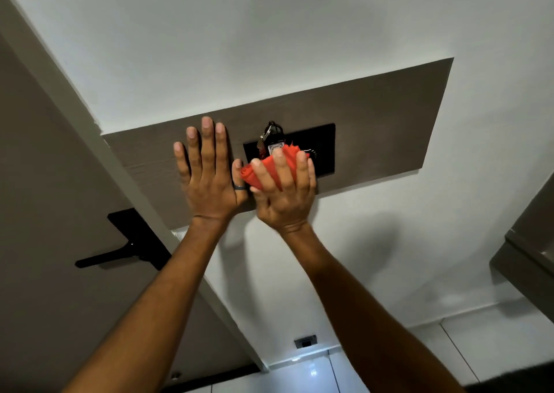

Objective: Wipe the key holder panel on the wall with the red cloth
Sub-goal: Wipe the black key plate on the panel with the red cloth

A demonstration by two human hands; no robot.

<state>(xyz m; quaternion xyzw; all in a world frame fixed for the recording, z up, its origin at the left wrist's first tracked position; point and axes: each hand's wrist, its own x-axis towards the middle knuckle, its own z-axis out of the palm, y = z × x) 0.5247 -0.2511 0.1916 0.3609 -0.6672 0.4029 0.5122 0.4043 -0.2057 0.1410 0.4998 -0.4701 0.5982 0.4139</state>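
The key holder panel (389, 117) is a long grey-brown wooden board on the white wall, with a black plate (322, 144) set in its middle. A bunch of keys (271, 136) hangs on the black plate. My right hand (284, 192) presses the bunched red cloth (269, 168) against the lower left of the black plate, just below the keys. My left hand (207, 171) lies flat on the panel to the left of the cloth, fingers spread, a ring on the thumb. The cloth hides part of the plate.
A grey-brown door (45, 213) with a black lever handle (120, 252) stands left of the panel, its frame running diagonally. A wall socket (305, 341) sits low on the white wall above the tiled floor (314, 374). A grey cabinet edge (530, 237) juts in at the right.
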